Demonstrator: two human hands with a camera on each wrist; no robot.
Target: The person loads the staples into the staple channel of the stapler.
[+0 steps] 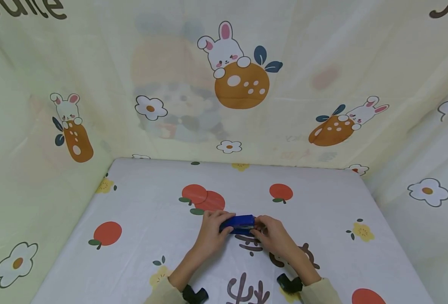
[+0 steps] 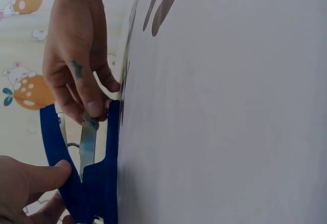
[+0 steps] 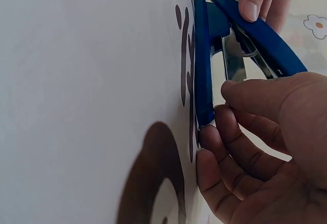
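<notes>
A blue stapler lies on the table with its top cover swung up from the base. Between cover and base, its metal magazine shows. My left hand grips the hinge end, thumb on the cover. At the opposite end my right hand pinches the tip of the magazine between thumb and fingers, its lower fingers close to the tabletop. Whether any staples lie inside the magazine, I cannot tell.
A white cloth with printed fruit and flowers covers the table. Cream printed curtains stand behind it and at both sides. A black wrist device sits by the left sleeve, and another black device by the right one.
</notes>
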